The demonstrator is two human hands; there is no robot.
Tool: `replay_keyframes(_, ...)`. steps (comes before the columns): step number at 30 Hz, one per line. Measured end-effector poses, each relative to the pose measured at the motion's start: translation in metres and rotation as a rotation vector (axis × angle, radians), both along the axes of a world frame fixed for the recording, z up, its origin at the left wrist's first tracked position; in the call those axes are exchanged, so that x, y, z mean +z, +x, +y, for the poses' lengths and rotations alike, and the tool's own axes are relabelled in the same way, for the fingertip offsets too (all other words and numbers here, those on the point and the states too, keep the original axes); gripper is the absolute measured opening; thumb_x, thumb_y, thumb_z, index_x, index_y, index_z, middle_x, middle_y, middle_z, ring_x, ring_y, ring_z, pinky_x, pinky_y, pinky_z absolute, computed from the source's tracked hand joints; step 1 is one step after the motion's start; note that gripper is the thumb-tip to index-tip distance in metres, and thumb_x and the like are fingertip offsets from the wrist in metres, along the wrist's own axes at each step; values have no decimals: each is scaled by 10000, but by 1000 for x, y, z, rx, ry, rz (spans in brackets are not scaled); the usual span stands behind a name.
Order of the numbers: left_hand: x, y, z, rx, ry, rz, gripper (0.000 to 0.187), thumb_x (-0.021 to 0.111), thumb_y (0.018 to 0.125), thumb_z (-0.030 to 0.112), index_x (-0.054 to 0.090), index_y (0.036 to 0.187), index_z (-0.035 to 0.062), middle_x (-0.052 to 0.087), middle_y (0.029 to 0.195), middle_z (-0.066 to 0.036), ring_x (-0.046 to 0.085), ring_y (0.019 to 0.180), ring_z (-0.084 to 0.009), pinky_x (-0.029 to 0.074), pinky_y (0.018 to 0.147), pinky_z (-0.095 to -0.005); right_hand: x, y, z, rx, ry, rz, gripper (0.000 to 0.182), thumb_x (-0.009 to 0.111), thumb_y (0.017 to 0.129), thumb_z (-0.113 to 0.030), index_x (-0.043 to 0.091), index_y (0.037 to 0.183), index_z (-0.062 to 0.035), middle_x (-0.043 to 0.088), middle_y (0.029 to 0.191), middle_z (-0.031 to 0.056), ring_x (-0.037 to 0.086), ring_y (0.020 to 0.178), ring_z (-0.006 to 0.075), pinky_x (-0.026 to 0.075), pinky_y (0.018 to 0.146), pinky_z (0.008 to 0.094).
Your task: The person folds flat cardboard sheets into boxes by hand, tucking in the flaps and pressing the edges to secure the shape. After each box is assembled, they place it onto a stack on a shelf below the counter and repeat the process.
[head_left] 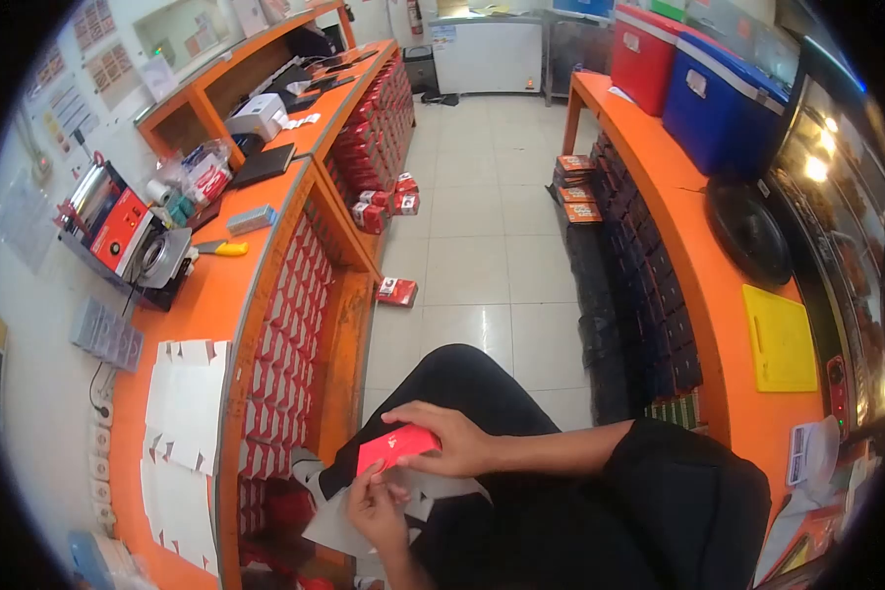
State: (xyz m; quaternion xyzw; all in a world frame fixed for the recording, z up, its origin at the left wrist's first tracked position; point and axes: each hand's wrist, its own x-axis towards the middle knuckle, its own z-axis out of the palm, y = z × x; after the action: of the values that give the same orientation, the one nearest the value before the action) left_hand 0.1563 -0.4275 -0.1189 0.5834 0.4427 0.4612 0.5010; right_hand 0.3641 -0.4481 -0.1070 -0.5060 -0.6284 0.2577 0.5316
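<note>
Head view: the red carton [391,447] is held over the lap, right hand [452,440] wrapped round its far side, left hand [379,516] pinching its near corner, so both grips are narrow and full of carton. Looks like the right steadies it so the left can work the edge, imo. White card [336,523] sits below the carton; flat white blanks [180,398] lie left of it on the orange surface [251,251], probably for easy reach.

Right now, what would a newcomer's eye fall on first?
Probably the small bright red cardboard box between the left hand and right hand, above the lap. Then the large blue plastic cooler and red plastic cooler on the orange counter at right, and the flat yellow board lying nearer on it.
</note>
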Motion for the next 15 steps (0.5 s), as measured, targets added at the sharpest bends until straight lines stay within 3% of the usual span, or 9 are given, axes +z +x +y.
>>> replay_keyframes(2,6,-13,8,-44,-167,-111,266,607,1071,214,716,1138,-19,630,661,-48,591,552,-102,460,526,-224,4,9,6,-18,-34,65,643,809,876,-291,565,1413,-35,642,1267,197,661,1170,355,538,995,394)
replay_keyframes(7,-10,9,13,-78,-160,-108,252,598,1076,190,718,1137,-23,627,659,-41,571,547,-86,437,505,-211,6,2,6,-23,-140,-5,515,811,879,-301,628,1281,-36,653,1245,152,665,1163,326,544,965,401)
replay_keyframes(11,-17,30,5,9,-97,-107,231,581,1076,138,721,1148,-31,649,754,-37,563,573,-63,441,521,-205,6,-11,-3,-50,-144,10,517,765,889,-347,620,1274,-35,661,1223,149,682,1117,353,562,933,417)
replay_keyframes(14,-13,38,-1,47,-141,-126,232,555,1084,119,702,1193,-23,643,754,-37,563,584,-60,457,530,-206,0,3,3,-83,-165,23,458,800,890,-281,642,1233,-21,669,1219,147,684,1129,286,551,942,380)
replay_keyframes(15,-6,41,-3,45,-151,-130,253,599,1060,146,687,1227,-22,667,800,-62,592,623,-86,484,564,-223,-3,8,6,-98,-168,42,446,803,892,-267,644,1222,-13,672,1210,153,688,1116,260,549,939,367)
